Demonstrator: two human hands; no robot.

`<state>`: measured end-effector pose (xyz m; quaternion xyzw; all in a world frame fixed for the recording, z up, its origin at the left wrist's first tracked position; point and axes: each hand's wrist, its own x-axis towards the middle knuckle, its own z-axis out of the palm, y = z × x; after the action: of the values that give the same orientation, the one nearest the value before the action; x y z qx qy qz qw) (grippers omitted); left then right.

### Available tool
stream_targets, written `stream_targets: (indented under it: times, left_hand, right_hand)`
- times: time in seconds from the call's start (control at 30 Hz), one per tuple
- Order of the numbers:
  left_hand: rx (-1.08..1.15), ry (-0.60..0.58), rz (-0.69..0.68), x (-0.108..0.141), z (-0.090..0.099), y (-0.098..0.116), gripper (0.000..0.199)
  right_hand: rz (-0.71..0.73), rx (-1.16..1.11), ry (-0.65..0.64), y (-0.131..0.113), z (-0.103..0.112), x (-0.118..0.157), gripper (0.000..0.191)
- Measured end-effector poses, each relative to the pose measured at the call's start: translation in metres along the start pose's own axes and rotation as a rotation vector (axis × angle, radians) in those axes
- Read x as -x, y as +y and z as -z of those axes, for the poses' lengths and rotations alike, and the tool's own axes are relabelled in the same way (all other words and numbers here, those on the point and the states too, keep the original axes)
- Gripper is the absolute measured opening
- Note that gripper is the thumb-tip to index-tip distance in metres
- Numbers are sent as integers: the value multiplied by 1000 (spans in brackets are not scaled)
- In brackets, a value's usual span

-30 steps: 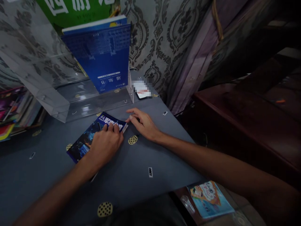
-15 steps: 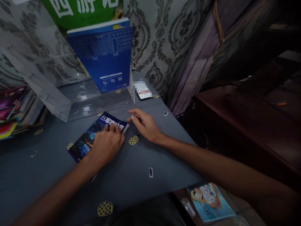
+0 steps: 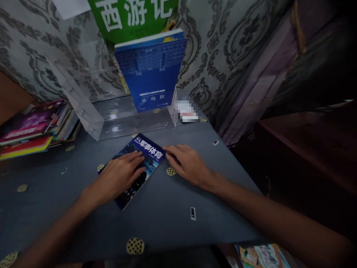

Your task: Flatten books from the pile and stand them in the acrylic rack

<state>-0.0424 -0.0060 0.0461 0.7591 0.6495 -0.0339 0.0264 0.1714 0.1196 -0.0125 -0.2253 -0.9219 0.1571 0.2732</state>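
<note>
A thin magazine [image 3: 152,163] with a dark blue cover and white Chinese characters lies at a slant on the grey tablecloth. My left hand [image 3: 121,173] rests flat across its left part, fingers spread and holding nothing, hiding some of the cover picture. At the magazine's right corner is my right hand [image 3: 188,162], its thumb and forefinger close together on that corner. Just behind stands a clear acrylic rack [image 3: 96,130] with a blue booklet [image 3: 153,76] upright in it and a green book [image 3: 134,22] behind that.
Several books and magazines [image 3: 36,124] are piled at the left. A phone [image 3: 188,111], partly blurred out, lies right of the rack. The table's right edge slopes toward me, with a dark red piece of furniture [image 3: 306,149] beyond. Below the front edge lies a colourful booklet [image 3: 263,257].
My left hand has slid left over the magazine, baring its title. My right hand has come to the magazine's corner. The magazine lies turned a little differently, and the view has shifted left.
</note>
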Motion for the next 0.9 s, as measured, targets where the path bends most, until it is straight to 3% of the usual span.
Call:
stream_targets:
  times: [0.17, 0.27, 0.37, 0.67, 0.9]
  left_hand:
    - [92, -33, -54, 57, -16, -40, 64]
    - [116, -23, -126, 76, -26, -48, 86]
    - [101, -20, -129, 79, -30, -46, 97]
    - [103, -91, -79, 66, -13, -33, 74]
    - [54, -147, -151, 58, -2, -21, 51]
  right_hand:
    - [20, -12, -68, -1, -3, -3, 28]
    - [40, -35, -113, 1, -5, -10, 32]
    - [60, -45, -134, 5, -9, -19, 35]
    - [84, -36, -128, 15, -21, -31, 35]
    - [105, 0, -140, 10, -22, -27, 36]
